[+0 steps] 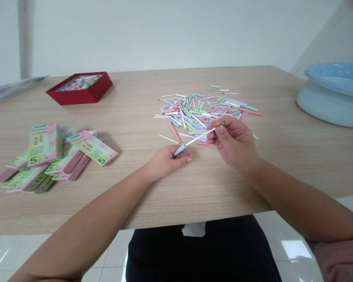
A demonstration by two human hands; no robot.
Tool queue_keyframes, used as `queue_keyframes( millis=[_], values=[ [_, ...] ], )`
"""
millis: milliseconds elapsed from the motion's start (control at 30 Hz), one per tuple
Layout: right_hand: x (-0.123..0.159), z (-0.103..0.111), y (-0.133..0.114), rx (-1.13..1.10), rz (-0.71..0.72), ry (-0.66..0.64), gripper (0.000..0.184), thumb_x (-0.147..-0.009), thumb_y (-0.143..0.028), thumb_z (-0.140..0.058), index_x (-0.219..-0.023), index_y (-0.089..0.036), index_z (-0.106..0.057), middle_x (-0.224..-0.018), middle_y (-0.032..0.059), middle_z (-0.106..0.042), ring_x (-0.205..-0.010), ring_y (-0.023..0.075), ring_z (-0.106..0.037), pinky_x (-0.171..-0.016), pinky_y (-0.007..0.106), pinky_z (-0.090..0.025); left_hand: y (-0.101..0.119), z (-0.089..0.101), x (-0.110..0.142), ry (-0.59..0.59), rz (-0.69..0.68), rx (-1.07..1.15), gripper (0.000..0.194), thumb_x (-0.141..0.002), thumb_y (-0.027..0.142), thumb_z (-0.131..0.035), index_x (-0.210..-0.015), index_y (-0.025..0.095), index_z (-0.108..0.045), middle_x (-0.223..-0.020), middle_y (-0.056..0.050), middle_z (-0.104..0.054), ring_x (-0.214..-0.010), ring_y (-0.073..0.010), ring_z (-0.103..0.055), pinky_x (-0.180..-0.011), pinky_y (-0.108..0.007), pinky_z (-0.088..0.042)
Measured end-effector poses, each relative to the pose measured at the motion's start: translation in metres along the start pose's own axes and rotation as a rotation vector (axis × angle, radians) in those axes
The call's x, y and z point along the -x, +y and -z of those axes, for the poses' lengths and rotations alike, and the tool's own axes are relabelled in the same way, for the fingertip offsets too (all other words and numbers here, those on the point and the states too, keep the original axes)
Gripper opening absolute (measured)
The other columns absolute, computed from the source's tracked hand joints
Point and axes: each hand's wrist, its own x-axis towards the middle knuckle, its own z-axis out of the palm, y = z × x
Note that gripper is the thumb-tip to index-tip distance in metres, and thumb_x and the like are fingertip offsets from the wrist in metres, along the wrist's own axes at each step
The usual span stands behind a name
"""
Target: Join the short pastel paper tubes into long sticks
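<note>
From my distant place I see through the head camera two bare hands, which meet over the middle of the wooden table (211, 188). The left hand (166, 162) is closed around a blue tube (180, 150), with the thumb lying along its near side and the fingers partly hidden behind it. The right hand (233, 143) pinches, between thumb and forefinger, the far end of a thin white stick (200, 136); its other fingers are curled. The stick goes on a slant from this pinch down to the left, and its lower end meets the upper end of the tube. How deep it sits inside, I cannot tell.

Just behind the hands there lies a loose pile of pastel pieces (191, 113), in pink, green, blue, purple, orange and white, with some thin white sticks among them. The right hand covers part of the near side of this pile.

To my left, a heap of small printed cartons (45, 145) rests on the table, several of them tilted on one another, and some show the number 5. Behind this heap stands an open red box (97, 92), which contains more pastel pieces. At the right side there is a light blue round object (332, 98), cut by the picture edge.
</note>
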Motion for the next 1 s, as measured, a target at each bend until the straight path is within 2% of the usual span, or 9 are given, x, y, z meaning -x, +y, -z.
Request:
queue_keyframes(
  millis=[233,400,567,667,867,1000],
  values=[
    [0.001,0.002,-0.002,0.021,-0.005,-0.004,0.019,-0.092,-0.045,-0.078,-0.099,-0.030,-0.069,-0.090,0.0001,-0.071,-0.079,0.0153,-0.070,-0.074,0.032,-0.066,0.001,0.000,0.000,0.000,-0.022,-0.016,0.047,-0.082,0.061,-0.074,-0.102,0.018,-0.074,-0.067,0.004,-0.048,-0.060,-0.0132,-0.043,-0.056,-0.026,-0.035],
    [0.004,0.001,0.006,-0.007,-0.066,-0.081,0.017,-0.093,-0.044,-0.077,-0.101,-0.029,-0.072,-0.093,-0.0001,-0.073,-0.081,0.0143,-0.072,-0.079,0.033,-0.067,0.001,0.000,0.000,-0.047,-0.063,-0.012,0.043,-0.085,0.059,-0.072,-0.098,0.018,-0.072,-0.067,0.005,-0.047,-0.060,-0.0123,-0.041,-0.056,-0.025,-0.035],
    [0.007,-0.004,0.014,0.059,-0.082,-0.147,0.017,-0.094,-0.040,-0.077,-0.102,-0.026,-0.074,-0.089,0.0011,-0.075,-0.075,0.0136,-0.072,-0.069,0.029,-0.067,0.002,-0.001,0.001,-0.057,-0.079,-0.026,0.042,-0.086,0.059,-0.071,-0.098,0.019,-0.071,-0.069,0.004,-0.048,-0.061,-0.0125,-0.041,-0.057,-0.025,-0.035],
    [0.007,-0.007,0.017,0.094,-0.080,-0.184,0.020,-0.094,-0.042,-0.077,-0.101,-0.023,-0.074,-0.085,0.0017,-0.075,-0.069,0.0131,-0.070,-0.063,0.028,-0.066,0.003,-0.001,0.001,-0.074,-0.084,-0.034,0.040,-0.086,0.058,-0.070,-0.090,0.019,-0.067,-0.068,0.005,-0.046,-0.061,-0.0124,-0.040,-0.057,-0.025,-0.034],
    [0.008,-0.008,0.017,0.126,-0.053,-0.166,0.022,-0.092,-0.043,-0.078,-0.101,-0.023,-0.074,-0.086,0.0021,-0.076,-0.071,0.0141,-0.072,-0.065,0.030,-0.065,0.002,0.000,0.001,-0.079,-0.090,-0.033,0.038,-0.088,0.057,-0.069,-0.084,0.020,-0.062,-0.068,0.005,-0.045,-0.062,-0.0127,-0.041,-0.057,-0.025,-0.033],
    [0.010,-0.008,0.013,0.117,-0.033,-0.212,0.015,-0.095,-0.037,-0.076,-0.102,-0.023,-0.074,-0.086,0.0017,-0.076,-0.070,0.0132,-0.073,-0.067,0.029,-0.065,0.001,0.000,0.001,-0.093,-0.097,-0.054,0.037,-0.091,0.057,-0.067,-0.092,0.020,-0.066,-0.069,0.005,-0.047,-0.062,-0.0128,-0.041,-0.057,-0.025,-0.032]
  ],
)
